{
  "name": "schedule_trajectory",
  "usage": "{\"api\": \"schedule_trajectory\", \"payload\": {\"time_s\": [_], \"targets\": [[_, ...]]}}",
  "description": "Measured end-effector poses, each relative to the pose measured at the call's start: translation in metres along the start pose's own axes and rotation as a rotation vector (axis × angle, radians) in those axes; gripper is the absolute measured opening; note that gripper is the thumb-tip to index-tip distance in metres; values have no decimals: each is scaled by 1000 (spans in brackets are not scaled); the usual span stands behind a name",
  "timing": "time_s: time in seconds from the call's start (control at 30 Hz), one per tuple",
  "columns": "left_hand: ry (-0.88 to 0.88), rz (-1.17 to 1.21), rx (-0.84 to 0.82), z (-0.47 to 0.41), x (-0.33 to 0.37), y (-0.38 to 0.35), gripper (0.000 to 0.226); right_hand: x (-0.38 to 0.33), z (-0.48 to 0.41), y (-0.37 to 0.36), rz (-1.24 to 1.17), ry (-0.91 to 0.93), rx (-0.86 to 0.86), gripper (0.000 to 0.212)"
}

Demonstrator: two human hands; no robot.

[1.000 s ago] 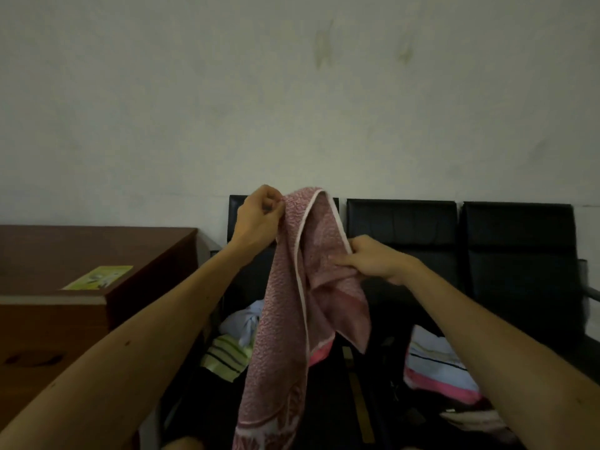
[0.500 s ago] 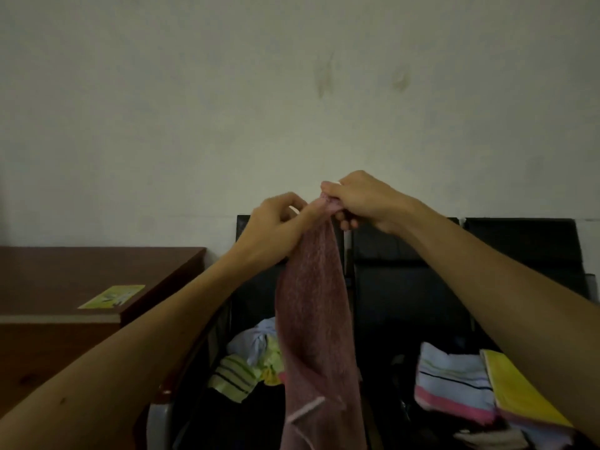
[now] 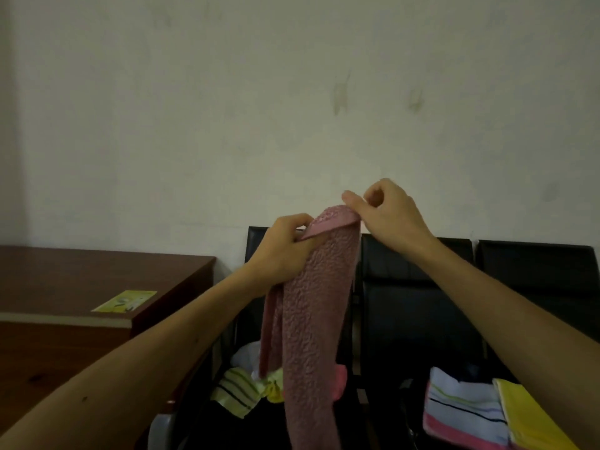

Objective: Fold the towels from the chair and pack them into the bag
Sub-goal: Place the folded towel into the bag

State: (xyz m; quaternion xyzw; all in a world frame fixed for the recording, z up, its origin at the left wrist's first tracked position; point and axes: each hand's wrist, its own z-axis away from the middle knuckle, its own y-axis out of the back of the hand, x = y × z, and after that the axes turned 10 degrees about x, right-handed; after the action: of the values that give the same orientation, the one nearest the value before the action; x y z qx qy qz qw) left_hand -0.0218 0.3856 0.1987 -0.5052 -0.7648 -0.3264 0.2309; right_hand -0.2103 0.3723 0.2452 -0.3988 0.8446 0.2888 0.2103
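Note:
A pink towel hangs lengthwise in front of me, doubled over at its top edge. My left hand grips the top left of the towel with curled fingers. At the top right corner, my right hand pinches the fold between thumb and fingers. Below, on the left black chair, lies a loose heap of towels, striped green, white and yellow. A folded striped towel and a folded yellow towel lie at the lower right. No bag is in view.
A brown wooden desk stands at the left with a yellow-green booklet near its corner. Two more black chairs stand in a row against the pale wall.
Both hands brought the towel's top corners together, then spread slightly apart. The towel went from hanging open and draped to a narrow doubled strip. The view tilted down a little.

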Motion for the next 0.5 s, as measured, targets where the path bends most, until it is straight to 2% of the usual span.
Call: {"api": "schedule_trajectory", "payload": {"time_s": [0.03, 0.1, 0.17, 0.27, 0.37, 0.5], "targets": [[-1, 12, 15, -2, 4, 0, 14, 1, 5, 2, -15, 99, -48, 57], [-37, 18, 31, -6, 10, 1, 13, -3, 15, 5, -69, 224, -284, 78], [-64, 37, -10, -6, 17, 2, 13, -4, 18, 5, -21, 312, -433, 68], [-125, 1, -93, -8, 24, 9, 17, -5, 11, 5, -20, 338, -337, 31], [-109, -3, -122, -13, 29, 21, 15, -13, 7, 14, -99, 259, -354, 8], [10, 34, -226, -17, 29, 41, 12, -23, -2, 29, -144, 174, -281, 24]]}}
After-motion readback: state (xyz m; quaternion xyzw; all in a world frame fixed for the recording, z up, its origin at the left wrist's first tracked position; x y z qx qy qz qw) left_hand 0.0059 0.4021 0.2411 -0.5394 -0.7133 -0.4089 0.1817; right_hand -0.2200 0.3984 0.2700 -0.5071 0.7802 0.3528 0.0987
